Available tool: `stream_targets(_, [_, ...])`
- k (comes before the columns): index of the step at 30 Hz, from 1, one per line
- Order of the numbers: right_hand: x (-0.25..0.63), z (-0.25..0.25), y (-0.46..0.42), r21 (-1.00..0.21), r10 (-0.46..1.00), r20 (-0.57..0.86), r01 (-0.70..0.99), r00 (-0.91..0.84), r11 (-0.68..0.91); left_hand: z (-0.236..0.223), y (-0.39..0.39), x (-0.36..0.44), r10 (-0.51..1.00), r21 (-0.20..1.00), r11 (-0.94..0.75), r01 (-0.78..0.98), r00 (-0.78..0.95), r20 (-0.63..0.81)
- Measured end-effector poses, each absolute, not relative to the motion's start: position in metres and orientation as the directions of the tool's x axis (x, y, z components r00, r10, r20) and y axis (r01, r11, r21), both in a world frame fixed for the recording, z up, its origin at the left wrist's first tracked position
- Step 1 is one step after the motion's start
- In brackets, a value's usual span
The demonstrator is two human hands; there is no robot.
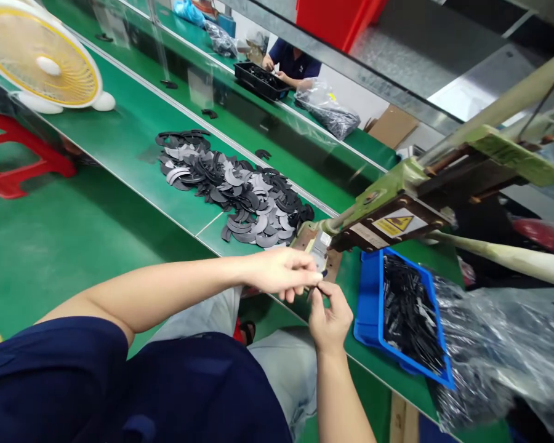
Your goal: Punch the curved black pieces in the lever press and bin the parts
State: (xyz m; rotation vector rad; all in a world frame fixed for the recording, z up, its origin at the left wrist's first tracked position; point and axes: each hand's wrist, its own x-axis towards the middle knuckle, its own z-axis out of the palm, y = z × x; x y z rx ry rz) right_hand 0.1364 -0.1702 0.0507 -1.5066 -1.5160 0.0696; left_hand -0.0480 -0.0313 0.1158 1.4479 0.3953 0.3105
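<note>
My left hand (284, 271) and my right hand (331, 312) meet in front of the press's base (335, 261), fingertips almost touching. Both are closed in a pinch around a small dark piece (311, 292), mostly hidden by the fingers. Its kind cannot be made out. Beyond my left hand, a heap of curved black and grey plastic pieces (240, 184) spreads over the green bench. To the right of my right hand stands a blue bin (369, 301) full of thin black parts (410, 314).
The green press (388, 203) with a yellow warning label leans over the bench on the right. Clear plastic bags (503, 344) lie beyond the bin. A fan (41, 58) and a red stool (23, 160) are at left. Across the conveyor (226, 114), another person (295, 61) works at a black tray (261, 80).
</note>
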Motion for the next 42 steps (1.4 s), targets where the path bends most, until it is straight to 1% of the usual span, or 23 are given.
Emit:
stream_targets(2, [0.139, 0.048, -0.172, -0.662, 0.736, 0.593, 0.719, 0.328, 0.212, 0.116, -0.027, -0.051, 0.601, 0.994, 0.041, -0.104, 0.797, 0.059])
stream_targets(3, [0.140, 0.047, -0.173, -0.675, 0.715, 0.599, 0.708, 0.361, 0.209, 0.113, -0.026, -0.051, 0.676, 0.991, 0.031, -0.133, 0.733, 0.077])
stream_targets(4, [0.140, 0.046, -0.173, -0.687, 0.704, 0.599, 0.696, 0.380, 0.209, 0.109, -0.024, -0.050, 0.706, 0.989, 0.062, -0.134, 0.706, 0.051])
stream_targets(5, [0.139, 0.044, -0.173, -0.700, 0.703, 0.594, 0.682, 0.391, 0.212, 0.103, -0.024, -0.049, 0.672, 0.987, 0.119, -0.109, 0.740, 0.000])
stream_targets(7, [0.134, 0.041, -0.171, -0.733, 0.707, 0.576, 0.643, 0.410, 0.224, 0.092, -0.028, -0.044, 0.545, 0.976, 0.215, -0.038, 0.834, -0.088])
stream_targets(8, [0.130, 0.039, -0.170, -0.752, 0.707, 0.566, 0.618, 0.424, 0.230, 0.088, -0.031, -0.042, 0.488, 0.969, 0.245, -0.009, 0.865, -0.116])
stream_targets(9, [0.126, 0.038, -0.169, -0.771, 0.711, 0.552, 0.591, 0.436, 0.236, 0.085, -0.035, -0.040, 0.462, 0.965, 0.262, 0.007, 0.877, -0.132])
stream_targets(12, [0.112, 0.036, -0.165, -0.823, 0.738, 0.501, 0.512, 0.452, 0.245, 0.085, -0.046, -0.037, 0.510, 0.969, 0.243, 0.039, 0.845, -0.162])
stream_targets(15, [0.103, 0.037, -0.162, -0.852, 0.755, 0.465, 0.465, 0.462, 0.240, 0.091, -0.054, -0.038, 0.575, 0.982, 0.157, 0.104, 0.799, -0.176])
stream_targets(18, [0.102, 0.036, -0.161, -0.866, 0.756, 0.449, 0.441, 0.477, 0.237, 0.095, -0.058, -0.041, 0.567, 0.985, 0.125, 0.120, 0.806, -0.170])
stream_targets(21, [0.105, 0.033, -0.162, -0.874, 0.750, 0.442, 0.424, 0.492, 0.237, 0.094, -0.059, -0.045, 0.475, 0.968, 0.240, 0.079, 0.859, -0.188])
stream_targets(23, [0.106, 0.031, -0.163, -0.877, 0.745, 0.439, 0.418, 0.502, 0.236, 0.092, -0.059, -0.046, 0.443, 0.950, 0.308, 0.047, 0.877, -0.186])
stream_targets(25, [0.105, 0.032, -0.164, -0.879, 0.745, 0.438, 0.413, 0.503, 0.238, 0.092, -0.059, -0.047, 0.454, 0.953, 0.299, 0.048, 0.871, -0.186])
stream_targets(28, [0.103, 0.035, -0.164, -0.879, 0.746, 0.441, 0.406, 0.499, 0.249, 0.094, -0.060, -0.047, 0.480, 0.964, 0.245, 0.106, 0.850, -0.216])
stream_targets(31, [0.101, 0.039, -0.165, -0.880, 0.742, 0.441, 0.403, 0.504, 0.250, 0.096, -0.062, -0.045, 0.479, 0.954, 0.274, 0.125, 0.842, -0.248])
stream_targets(33, [0.100, 0.039, -0.166, -0.882, 0.737, 0.438, 0.402, 0.514, 0.244, 0.097, -0.062, -0.043, 0.449, 0.936, 0.336, 0.108, 0.855, -0.260])
stream_targets(36, [0.099, 0.038, -0.168, -0.885, 0.721, 0.438, 0.397, 0.537, 0.243, 0.098, -0.061, -0.041, 0.362, 0.885, 0.461, 0.069, 0.896, -0.258])
stream_targets(38, [0.099, 0.037, -0.168, -0.888, 0.712, 0.437, 0.390, 0.550, 0.244, 0.099, -0.059, -0.040, 0.330, 0.860, 0.509, 0.047, 0.912, -0.245])
stream_targets(40, [0.101, 0.036, -0.166, -0.892, 0.712, 0.431, 0.382, 0.555, 0.243, 0.101, -0.058, -0.039, 0.355, 0.877, 0.479, 0.024, 0.909, -0.218])
stream_targets(42, [0.103, 0.036, -0.164, -0.896, 0.716, 0.421, 0.376, 0.556, 0.236, 0.105, -0.058, -0.040, 0.412, 0.918, 0.397, 0.013, 0.891, -0.191])
